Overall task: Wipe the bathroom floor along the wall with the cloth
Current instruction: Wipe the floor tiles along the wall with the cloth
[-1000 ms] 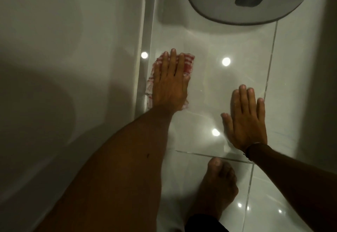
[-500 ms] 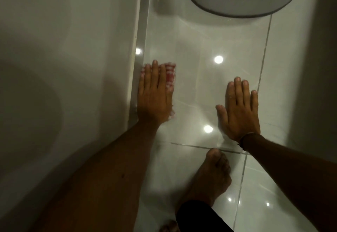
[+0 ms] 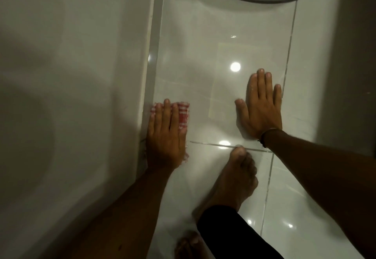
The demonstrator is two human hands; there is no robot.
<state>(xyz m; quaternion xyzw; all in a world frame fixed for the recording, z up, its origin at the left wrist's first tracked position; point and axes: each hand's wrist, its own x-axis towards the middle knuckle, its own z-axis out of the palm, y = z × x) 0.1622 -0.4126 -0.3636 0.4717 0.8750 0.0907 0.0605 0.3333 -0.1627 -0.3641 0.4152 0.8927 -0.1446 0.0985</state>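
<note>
Left hand point(image 3: 164, 136) flat on cloth point(image 3: 184, 114) beside wall point(image 3: 81, 75); right hand point(image 3: 260, 110) splayed near foot point(image 3: 234, 179).

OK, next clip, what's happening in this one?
A person crouches on a glossy tiled bathroom floor, wiping it. The left hand lies flat on a red-and-white checked cloth, pressing it down right against the base of the wall. The right hand rests bare and flat on the tile, apparently for support. A bare foot sits between the arms.

red-white checked cloth point(image 3: 183, 112), glossy white floor point(image 3: 203, 55)
</note>
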